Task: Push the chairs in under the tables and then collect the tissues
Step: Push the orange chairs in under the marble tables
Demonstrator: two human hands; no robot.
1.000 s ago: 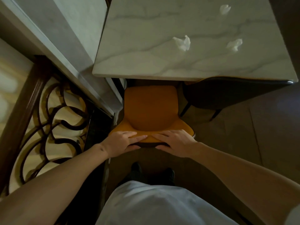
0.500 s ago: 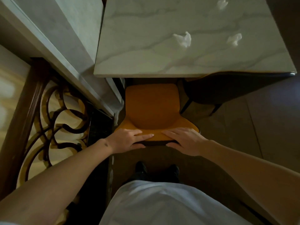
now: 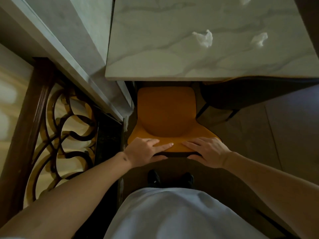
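Observation:
An orange chair (image 3: 165, 109) stands in front of me, its seat front just short of the edge of the marble table (image 3: 155, 54). My left hand (image 3: 146, 150) and my right hand (image 3: 207, 150) grip the top of its backrest, fingers laid over the top and thumbs behind. Three crumpled white tissues lie on the table: one in the middle (image 3: 203, 38), one to its right (image 3: 259, 39), one at the top edge of the view (image 3: 246, 0).
A dark chair (image 3: 233, 95) is tucked under the table to the right of the orange one. A marble ledge (image 3: 72, 54) and a railing with curled metalwork (image 3: 57, 135) run close along the left. Open floor (image 3: 276, 135) lies to the right.
Both hands keep their hold on the backrest and have drifted slightly apart. The chair and hands have shifted a little to the right in view; the tissues sit higher in the frame.

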